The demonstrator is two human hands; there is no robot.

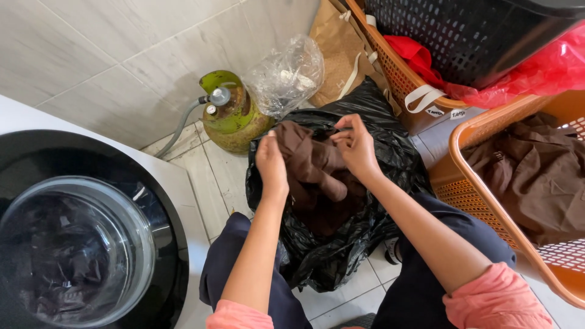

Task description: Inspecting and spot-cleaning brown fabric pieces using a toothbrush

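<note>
Both hands pinched on a brown garment (311,161), left hand (271,161) and right hand (355,148) each in a closed grip on its upper edge, just above an open black plastic bag (341,244) on the tiled floor (210,176). Beyond the left grip, a green gas cylinder (234,116); right of the right grip, an orange basket (487,207) with more brown cloth.

Brown garment (311,161): soft matt cloth, creased, pinched by both hands, left (271,163) and right (356,148). Black bag (390,152): thin plastic film, glossy and crinkled. Orange basket (481,201): rigid perforated plastic, slightly shiny, with more matt brown cloth (536,170) inside. Dark basket (475,33): hard latticed plastic. Red bag (536,67): shiny thin plastic. Clear bag (286,76): transparent, wrinkled plastic. Green gas cylinder (234,119): painted metal, worn, rusty and rough. Paper bag (338,49): matt brown paper. Washing machine door (73,244): glossy glass, smooth white casing. Floor (213,170) and wall: smooth, faintly veined tiles. Sleeves (496,298): matt pink cloth.
</note>
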